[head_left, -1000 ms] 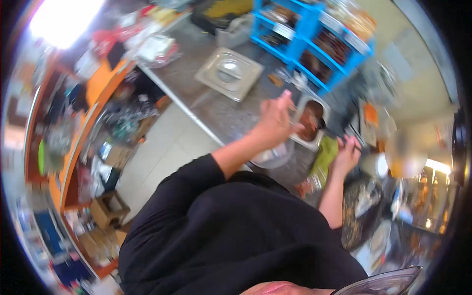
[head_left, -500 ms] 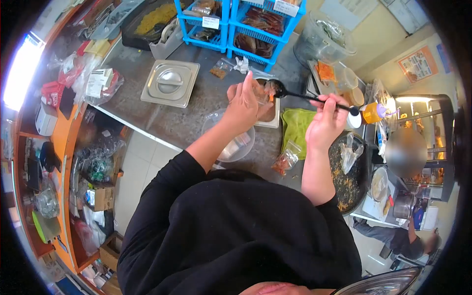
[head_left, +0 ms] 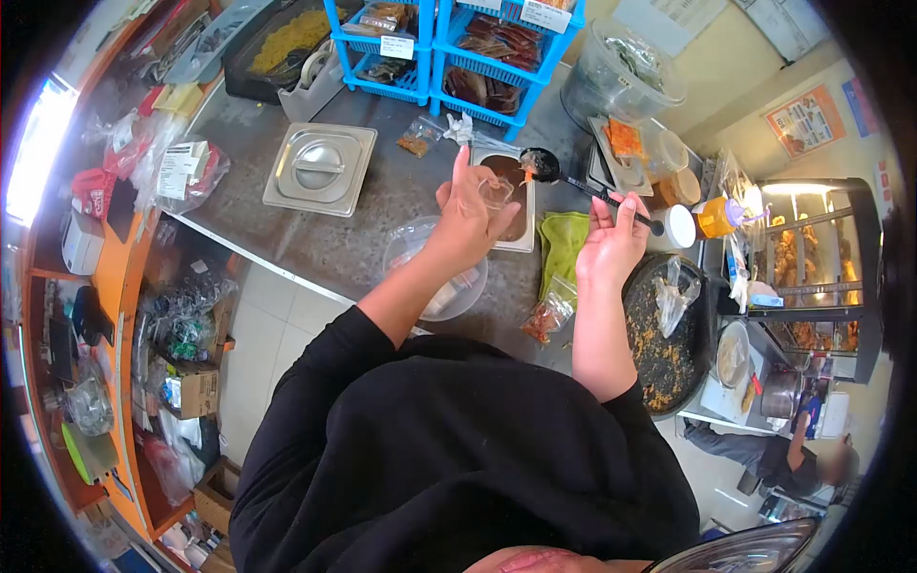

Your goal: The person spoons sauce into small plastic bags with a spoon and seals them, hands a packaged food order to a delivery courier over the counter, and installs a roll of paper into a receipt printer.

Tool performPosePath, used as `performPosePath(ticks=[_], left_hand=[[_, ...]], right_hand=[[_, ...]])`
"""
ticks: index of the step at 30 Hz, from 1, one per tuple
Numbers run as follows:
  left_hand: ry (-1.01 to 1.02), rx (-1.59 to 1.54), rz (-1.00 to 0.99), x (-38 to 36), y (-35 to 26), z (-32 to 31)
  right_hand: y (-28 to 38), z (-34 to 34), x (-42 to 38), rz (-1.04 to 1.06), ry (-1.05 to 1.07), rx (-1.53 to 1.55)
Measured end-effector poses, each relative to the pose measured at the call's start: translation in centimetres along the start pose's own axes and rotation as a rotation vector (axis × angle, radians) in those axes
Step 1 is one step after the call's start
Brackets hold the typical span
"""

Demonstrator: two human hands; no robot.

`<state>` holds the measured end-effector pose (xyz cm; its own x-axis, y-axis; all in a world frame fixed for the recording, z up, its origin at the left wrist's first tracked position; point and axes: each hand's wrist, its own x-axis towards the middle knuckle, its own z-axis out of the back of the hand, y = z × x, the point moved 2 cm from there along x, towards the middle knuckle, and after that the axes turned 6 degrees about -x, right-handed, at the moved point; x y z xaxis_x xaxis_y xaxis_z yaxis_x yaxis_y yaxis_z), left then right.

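My left hand (head_left: 465,215) is closed around a small clear plastic bag (head_left: 495,194), its mouth spread beside the fingers. My right hand (head_left: 611,239) grips the handle of a black ladle (head_left: 543,164); an orange-red bit clings to the edge of its bowl. The ladle's bowl hangs just right of the bag, apart from it. Beneath both is a steel pan (head_left: 517,244) of reddish-brown sauce, partly hidden by my left hand. A clear plastic bowl (head_left: 482,291) with pale packets inside stands under my left forearm.
A steel lid (head_left: 320,170) lies left on the counter. Blue basket racks (head_left: 521,113) stand at the back. To the right are a green cloth (head_left: 562,248), a filled bag (head_left: 548,315), a black tray (head_left: 659,377) with crumbs, and jars. A person works at far right.
My left hand and the bag have drawn slightly left, away from the ladle, widening the gap. My right hand has opened its grip a little and sits lower on the handle. The view has shifted slightly.
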<state>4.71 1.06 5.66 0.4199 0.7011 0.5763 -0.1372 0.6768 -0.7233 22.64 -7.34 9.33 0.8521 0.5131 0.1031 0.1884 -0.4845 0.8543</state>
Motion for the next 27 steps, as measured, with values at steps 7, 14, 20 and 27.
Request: performPosePath(ticks=[7,14,20,27], left_hand=[[0.057,-0.017,-0.072,1.4,0.1,1.7],[0.024,-0.461,0.141,2.4,-0.4,4.3],[0.155,-1.213,0.494,4.3,-1.0,7.2],[0.18,-0.126,-0.088,3.7,-2.0,4.4]], right_hand=[[-5.0,2.3,-1.9,0.228,0.333,-0.483],[-4.9,3.3,-0.1,-0.121,0.005,-0.117],[1.6,0.0,0.0,-0.052,0.059,0.001],[8.1,-5.5,-1.8,0.691,0.572,-0.103]])
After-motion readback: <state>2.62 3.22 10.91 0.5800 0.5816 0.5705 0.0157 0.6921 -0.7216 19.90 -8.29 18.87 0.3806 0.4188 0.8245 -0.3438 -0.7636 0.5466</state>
